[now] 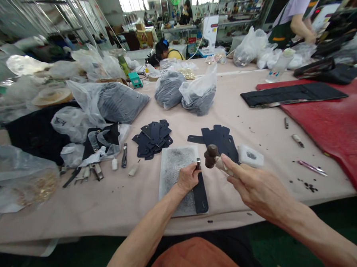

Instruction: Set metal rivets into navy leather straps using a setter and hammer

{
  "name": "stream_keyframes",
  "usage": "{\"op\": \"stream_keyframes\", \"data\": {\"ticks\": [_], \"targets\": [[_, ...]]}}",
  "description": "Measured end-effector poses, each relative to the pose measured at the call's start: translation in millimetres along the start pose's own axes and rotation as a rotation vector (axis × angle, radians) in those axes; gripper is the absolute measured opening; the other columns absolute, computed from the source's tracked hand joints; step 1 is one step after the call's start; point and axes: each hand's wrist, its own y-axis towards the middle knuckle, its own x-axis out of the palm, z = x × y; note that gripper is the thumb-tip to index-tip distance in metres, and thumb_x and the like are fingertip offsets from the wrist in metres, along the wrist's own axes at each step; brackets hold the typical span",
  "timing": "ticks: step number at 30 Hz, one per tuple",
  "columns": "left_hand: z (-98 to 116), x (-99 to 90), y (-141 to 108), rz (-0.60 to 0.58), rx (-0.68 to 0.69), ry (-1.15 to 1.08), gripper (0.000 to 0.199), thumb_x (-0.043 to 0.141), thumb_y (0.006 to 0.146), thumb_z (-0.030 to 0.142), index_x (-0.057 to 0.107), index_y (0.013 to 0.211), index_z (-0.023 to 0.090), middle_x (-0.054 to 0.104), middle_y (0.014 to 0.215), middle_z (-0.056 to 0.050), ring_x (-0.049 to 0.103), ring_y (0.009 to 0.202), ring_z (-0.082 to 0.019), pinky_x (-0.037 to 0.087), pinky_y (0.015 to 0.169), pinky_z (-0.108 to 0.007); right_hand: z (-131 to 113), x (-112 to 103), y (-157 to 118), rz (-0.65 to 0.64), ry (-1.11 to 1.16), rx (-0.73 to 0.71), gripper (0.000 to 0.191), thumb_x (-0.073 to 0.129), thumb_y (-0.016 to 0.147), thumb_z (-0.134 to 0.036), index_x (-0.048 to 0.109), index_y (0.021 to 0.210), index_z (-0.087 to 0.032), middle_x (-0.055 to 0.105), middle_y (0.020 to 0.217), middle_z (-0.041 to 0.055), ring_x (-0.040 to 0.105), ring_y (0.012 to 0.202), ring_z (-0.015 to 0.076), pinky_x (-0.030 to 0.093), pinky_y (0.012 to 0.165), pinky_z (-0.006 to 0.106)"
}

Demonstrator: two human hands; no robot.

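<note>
My left hand (188,178) is closed around a metal hole punch (198,161), whose shiny top sticks up above the fingers. Beneath it lies a dark strap piece (200,198) along the right side of a scuffed white cutting board (174,159). The punch's lower tip is hidden by my hand. My right hand (250,184) grips a hammer (211,156) by its pale handle. The brown hammer head is held up just right of the punch, apart from it. Behind the board are a loose pile of dark pieces (153,138) and a neater stack (221,140).
A white block (250,155) sits right of the stack. Several punches and tools (95,171) lie at left. A pen (312,168) and black scraps (309,185) are at right, beside red material (337,118). Filled plastic bags (198,94) stand behind. A co-worker's arm (303,30) shows back right.
</note>
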Motion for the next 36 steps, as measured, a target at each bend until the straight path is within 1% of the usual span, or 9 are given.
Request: {"op": "stream_keyframes", "data": {"ticks": [3, 6, 11, 16, 19, 22, 27, 33, 36], "targets": [[1.8, -1.8, 1.2, 0.002, -0.012, -0.002, 0.008, 0.06, 0.084, 0.015, 0.064, 0.084, 0.022, 0.07, 0.074, -0.003, 0.067, 0.069, -0.02, 0.047, 0.064, -0.027, 24.8, 2.7, -7.8, -0.098, 0.061, 0.035, 0.055, 0.05, 0.09, -0.033, 0.048, 0.144, -0.027, 0.073, 0.092, 0.0063, 0.067, 0.073, 0.0217, 0.05, 0.062, 0.03], [4.1, -4.3, 2.3, -0.003, -0.015, -0.008, 0.008, 0.06, 0.084, 0.015, 0.064, 0.082, 0.021, 0.07, 0.074, -0.003, 0.067, 0.07, -0.019, 0.047, 0.064, -0.027, 53.8, 13.0, -27.5, -0.124, 0.278, 0.312, 0.056, 0.051, 0.09, -0.04, 0.05, 0.143, -0.023, 0.072, 0.084, 0.0053, 0.066, 0.066, 0.0205, 0.05, 0.057, 0.03], [6.8, -8.0, 3.6, -0.042, -0.016, -0.037, 0.007, 0.061, 0.085, 0.014, 0.064, 0.084, 0.02, 0.07, 0.077, -0.003, 0.067, 0.074, -0.02, 0.048, 0.067, -0.027, 109.5, 62.5, -78.7, -0.219, 0.616, 0.754, 0.066, 0.052, 0.089, -0.048, 0.039, 0.149, -0.023, 0.058, 0.063, -0.0033, 0.054, 0.045, 0.0158, 0.042, 0.043, 0.027], [11.6, -14.3, 6.9, -0.113, -0.029, -0.09, 0.017, 0.057, 0.089, 0.016, 0.064, 0.104, 0.02, 0.073, 0.094, -0.005, 0.068, 0.087, -0.02, 0.051, 0.077, -0.029, 136.7, 93.3, -91.7, -0.073, 0.112, 0.647, 0.051, 0.053, 0.088, -0.04, 0.056, 0.133, -0.018, 0.066, 0.088, 0.0093, 0.063, 0.073, 0.0234, 0.049, 0.065, 0.034], [15.2, -19.5, 10.8, -0.192, -0.042, -0.119, 0.02, 0.056, 0.092, 0.018, 0.063, 0.11, 0.022, 0.073, 0.101, -0.004, 0.067, 0.092, -0.02, 0.051, 0.082, -0.029, 110.3, 106.0, -71.4, 0.061, -0.124, 0.421, 0.043, 0.053, 0.089, -0.034, 0.06, 0.126, -0.014, 0.062, 0.109, 0.017, 0.06, 0.096, 0.0296, 0.048, 0.08, 0.04], [16.9, -21.2, 12.0, -0.214, -0.078, -0.098, 0.012, 0.055, 0.092, 0.019, 0.065, 0.098, 0.022, 0.073, 0.093, -0.004, 0.067, 0.087, -0.019, 0.051, 0.08, -0.029, 53.3, 132.6, -48.1, 0.069, 0.089, 0.269, 0.042, 0.052, 0.092, -0.036, 0.055, 0.128, -0.014, 0.061, 0.113, 0.0154, 0.056, 0.104, 0.0285, 0.046, 0.088, 0.04], [13.2, -14.3, 6.7, -0.108, -0.142, -0.141, 0.014, 0.053, 0.089, 0.017, 0.066, 0.09, 0.02, 0.073, 0.089, -0.006, 0.068, 0.086, -0.02, 0.052, 0.082, -0.031, -28.9, 193.1, -38.8, -0.025, 0.188, 0.304, 0.059, 0.057, 0.089, -0.035, 0.043, 0.14, -0.012, 0.056, 0.124, 0.0181, 0.051, 0.107, 0.0312, 0.043, 0.087, 0.043], [1.3, -9.5, 10.9, 0.16, -0.465, -0.349, 0.021, 0.05, 0.092, 0.029, 0.066, 0.09, 0.017, 0.075, 0.088, -0.007, 0.071, 0.079, -0.02, 0.058, 0.074, -0.032, -32.6, 218.3, -48.5, 0.015, 0.162, 0.334, 0.064, 0.053, 0.091, -0.039, 0.037, 0.144, -0.008, 0.052, 0.133, 0.0212, 0.047, 0.114, 0.0339, 0.039, 0.091, 0.046], [-3.1, -14.8, 11.1, 0.195, -0.488, -0.429, 0.022, 0.051, 0.091, 0.032, 0.066, 0.09, 0.016, 0.076, 0.089, -0.007, 0.072, 0.08, -0.02, 0.059, 0.075, -0.032, -30.2, 218.9, -48.8, 0.031, 0.18, 0.341, 0.065, 0.054, 0.09, -0.04, 0.038, 0.143, -0.007, 0.053, 0.132, 0.0212, 0.047, 0.115, 0.0335, 0.038, 0.092, 0.046]]}}
